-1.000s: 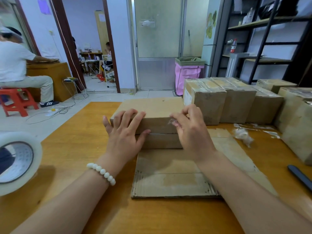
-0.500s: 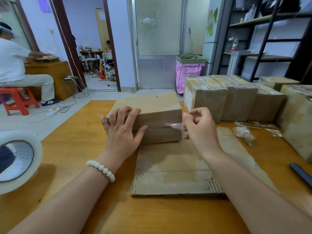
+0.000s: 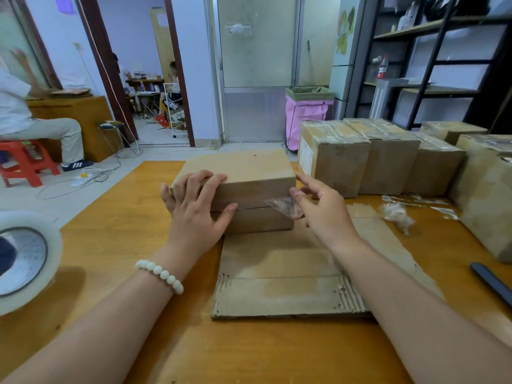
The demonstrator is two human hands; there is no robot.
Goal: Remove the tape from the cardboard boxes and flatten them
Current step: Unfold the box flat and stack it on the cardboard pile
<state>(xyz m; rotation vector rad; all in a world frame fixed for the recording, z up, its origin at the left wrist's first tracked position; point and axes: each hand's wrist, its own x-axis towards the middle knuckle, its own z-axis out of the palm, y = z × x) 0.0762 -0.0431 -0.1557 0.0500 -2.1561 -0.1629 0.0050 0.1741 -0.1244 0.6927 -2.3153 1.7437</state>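
Closest in, one sheet of flat cardboard (image 3: 277, 289) lies on the worktop (image 3: 110, 245). One big roll of tape (image 3: 25, 259) sits at the left edge, and one dark tool (image 3: 493, 284) lies at the right.

A little farther, the left hand (image 3: 194, 214) presses on the near left corner of one box (image 3: 249, 173), with its fingers straight and spread. This box rests on the far end of the flat cardboard. The right hand (image 3: 324, 214) pinches one clear strip of tape (image 3: 282, 206) just beside the box's right end. It is hard to tell if the strip's far end is stuck to the box.

The thin strip could tear if the pull is too quick, and a bit would be left on the box. The box could also slide or tip if the left hand lets up. The sticky strip might cling to the fingers too.

Past the right hand lies one ball of old tape (image 3: 396, 214), with a few loose clear bits near it. Farthest back on the right stand at least five taped boxes (image 3: 335, 159), waiting their turn.
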